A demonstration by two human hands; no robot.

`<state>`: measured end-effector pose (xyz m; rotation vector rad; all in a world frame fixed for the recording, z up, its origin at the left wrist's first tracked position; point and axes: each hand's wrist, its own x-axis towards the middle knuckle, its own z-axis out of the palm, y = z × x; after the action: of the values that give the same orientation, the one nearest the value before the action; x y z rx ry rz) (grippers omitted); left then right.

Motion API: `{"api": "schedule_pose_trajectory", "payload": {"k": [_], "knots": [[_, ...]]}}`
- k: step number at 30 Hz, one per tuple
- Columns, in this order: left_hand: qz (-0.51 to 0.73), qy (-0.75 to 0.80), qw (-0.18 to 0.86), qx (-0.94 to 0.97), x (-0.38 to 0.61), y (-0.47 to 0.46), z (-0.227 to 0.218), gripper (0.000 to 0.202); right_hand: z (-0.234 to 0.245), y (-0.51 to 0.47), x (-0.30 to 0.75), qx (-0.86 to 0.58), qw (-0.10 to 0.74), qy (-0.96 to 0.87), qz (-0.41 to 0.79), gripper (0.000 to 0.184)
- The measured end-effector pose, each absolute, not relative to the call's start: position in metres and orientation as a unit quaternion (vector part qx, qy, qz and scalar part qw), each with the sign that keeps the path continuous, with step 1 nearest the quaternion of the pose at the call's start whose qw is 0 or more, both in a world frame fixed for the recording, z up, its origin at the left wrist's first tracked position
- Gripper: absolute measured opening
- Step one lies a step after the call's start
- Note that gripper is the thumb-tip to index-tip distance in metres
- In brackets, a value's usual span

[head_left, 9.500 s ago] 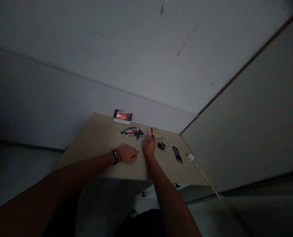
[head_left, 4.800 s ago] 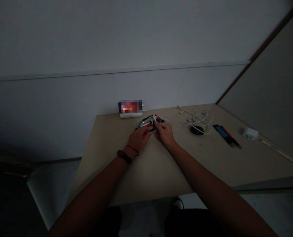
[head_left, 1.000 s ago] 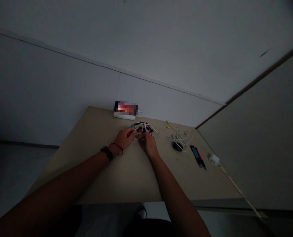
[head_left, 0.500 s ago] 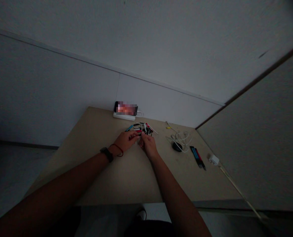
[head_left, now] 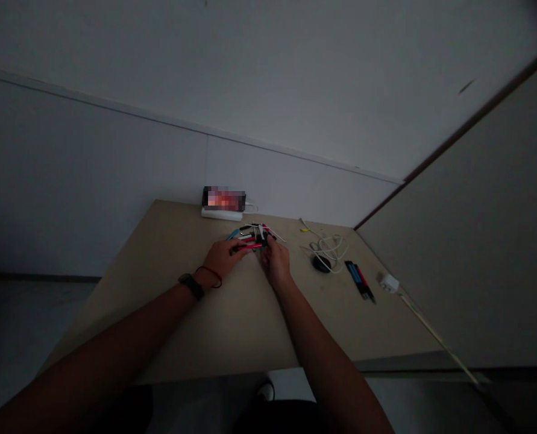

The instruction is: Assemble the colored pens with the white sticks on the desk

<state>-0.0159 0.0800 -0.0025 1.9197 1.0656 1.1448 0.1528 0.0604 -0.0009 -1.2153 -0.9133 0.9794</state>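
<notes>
A tangled cluster of slim red, black, blue and white pieces [head_left: 255, 236] is being held just above the far part of a tan counter [head_left: 232, 319], with its red strip being pinched in the closed fingers of the left hand [head_left: 222, 257] and its dark centre being gripped by the narrowly closed right hand [head_left: 275, 264]. Beyond the hands, a blurred phone [head_left: 223, 199] is being propped on a white block [head_left: 220, 214], while a coiled white cable [head_left: 329, 248], a black oval object [head_left: 321, 263], slim blue-and-red sticks [head_left: 359, 281] and a white plug [head_left: 388, 282] are lying well to the right
</notes>
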Motion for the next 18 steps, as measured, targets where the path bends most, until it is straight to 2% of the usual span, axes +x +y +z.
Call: {"api": "schedule_pose_trajectory", "payload": {"k": [4,12,18], "knots": [[0.415,0.407,0.333,0.743,-0.017,0.078,0.001,0.032,0.002,0.059,0.151,-0.529,0.628,-0.387,0.420,0.056],[0.373,0.435,0.280,0.770,-0.021,0.070,0.013,0.033,0.006,0.058,0.145,-0.492,0.618,-0.399,0.466,0.056],[0.374,0.409,0.335,0.762,-0.021,0.074,0.013,0.039,0.011,0.057,0.142,-0.475,0.622,-0.392,0.484,0.054]]}}
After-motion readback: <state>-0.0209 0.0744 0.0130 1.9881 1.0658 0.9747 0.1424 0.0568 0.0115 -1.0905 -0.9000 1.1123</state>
